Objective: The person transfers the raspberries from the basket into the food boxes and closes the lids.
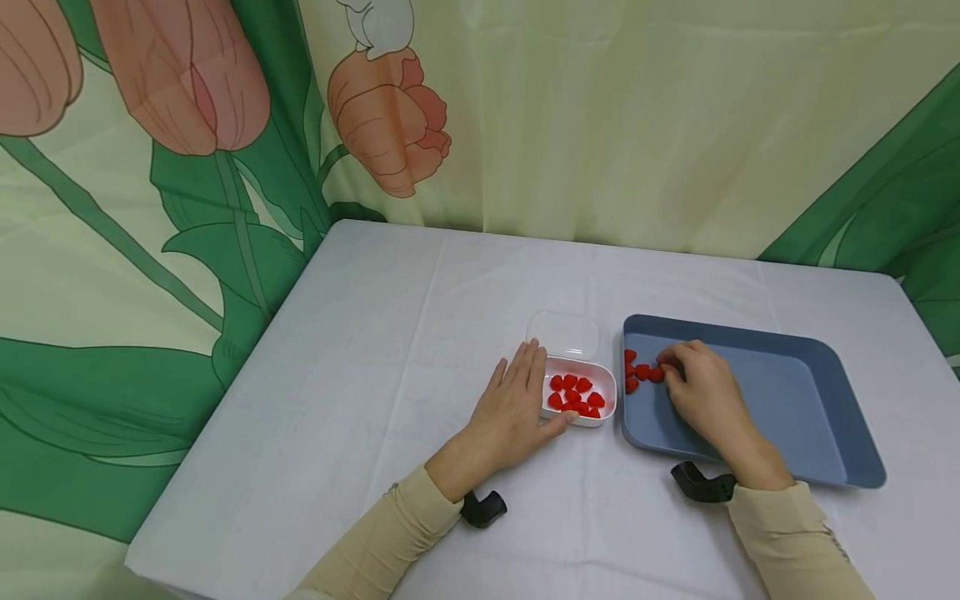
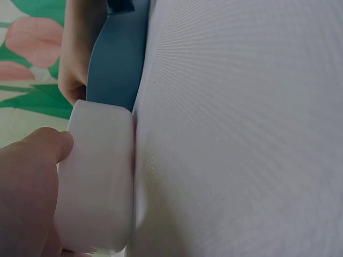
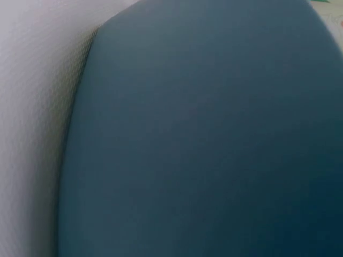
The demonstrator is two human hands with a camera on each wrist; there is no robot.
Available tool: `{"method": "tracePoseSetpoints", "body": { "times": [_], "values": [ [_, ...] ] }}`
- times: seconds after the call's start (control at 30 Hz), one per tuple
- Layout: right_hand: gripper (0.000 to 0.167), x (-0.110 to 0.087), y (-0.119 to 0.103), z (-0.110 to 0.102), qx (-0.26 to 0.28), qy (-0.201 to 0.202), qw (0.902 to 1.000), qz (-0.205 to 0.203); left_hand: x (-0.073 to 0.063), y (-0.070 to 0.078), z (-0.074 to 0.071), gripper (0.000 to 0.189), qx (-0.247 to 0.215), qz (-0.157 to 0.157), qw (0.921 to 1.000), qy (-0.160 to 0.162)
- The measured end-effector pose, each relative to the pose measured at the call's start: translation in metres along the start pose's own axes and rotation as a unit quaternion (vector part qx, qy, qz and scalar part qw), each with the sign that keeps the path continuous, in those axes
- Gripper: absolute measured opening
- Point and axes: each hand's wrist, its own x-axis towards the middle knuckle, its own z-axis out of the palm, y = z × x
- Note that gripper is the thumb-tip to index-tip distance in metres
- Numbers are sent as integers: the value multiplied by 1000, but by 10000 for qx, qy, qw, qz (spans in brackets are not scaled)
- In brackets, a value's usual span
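Note:
A small white box holds several small red pieces, some of them heart-like in outline. My left hand rests against its left side with straight fingers, the thumb on the near rim. The left wrist view shows the thumb at the edge of the white box. Over the left part of a blue-grey tray, my right hand pinches a red piece at its fingertips. More red pieces lie beside it along the tray's left wall. Tray wall fills the right wrist view, hiding the fingers.
A clear plastic lid lies just behind the box. White cloth covers the table. A curtain printed with tulips hangs behind the table's far edge. Black wrist bands sit on both wrists.

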Motion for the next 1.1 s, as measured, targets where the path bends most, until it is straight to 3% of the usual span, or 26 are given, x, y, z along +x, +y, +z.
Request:
{"method": "tracePoseSetpoints", "body": {
  "times": [0.47,1.1],
  "values": [
    [18,0,4,1,-164,57,9998,24,1,-1,2,94,26,-13,10000,29],
    [19,0,-4,-3,81,212,9997,-116,0,1,0,94,43,-50,10000,-45]
  ]
}}
